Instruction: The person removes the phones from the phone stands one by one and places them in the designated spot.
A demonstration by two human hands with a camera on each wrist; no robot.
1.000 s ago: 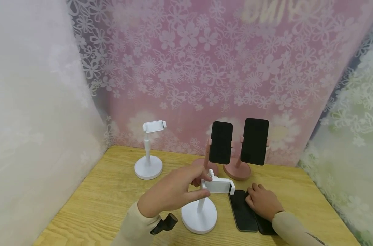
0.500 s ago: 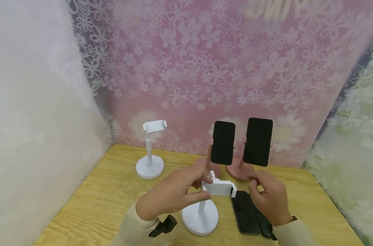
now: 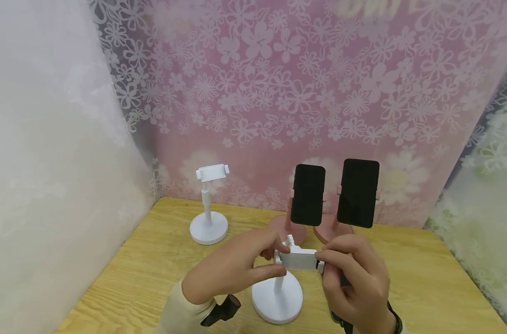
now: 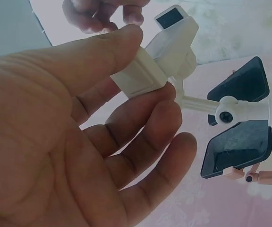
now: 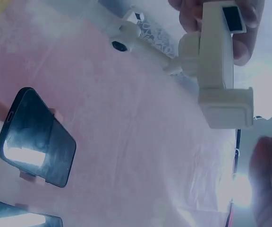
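A white phone stand point(image 3: 277, 299) with a round base stands in front of me, its clamp point(image 3: 299, 260) lying sideways. My left hand point(image 3: 236, 262) pinches the clamp's left end between thumb and fingers, as the left wrist view shows up close on the clamp's end block point(image 4: 143, 73). Bent and loose, the fingers of my right hand point(image 3: 357, 280) are right at the clamp's other end. In the right wrist view a gap shows between those fingers point(image 5: 268, 163) and the clamp point(image 5: 225, 106). Dark phones point(image 3: 336, 317) lie on the table, mostly hidden below my right hand.
Behind, two pink stands point(image 3: 287, 228) hold upright phones, a smaller one point(image 3: 308, 195) and a larger one point(image 3: 358, 192). Another white stand point(image 3: 208, 227) with a bare clamp is at the back left of the wooden table point(image 3: 153, 273). A floral pink cloth point(image 3: 245, 116) hangs behind.
My right hand has lifted off the phones on the table and moved left to the clamp's right end. The left hand keeps its hold on the clamp.
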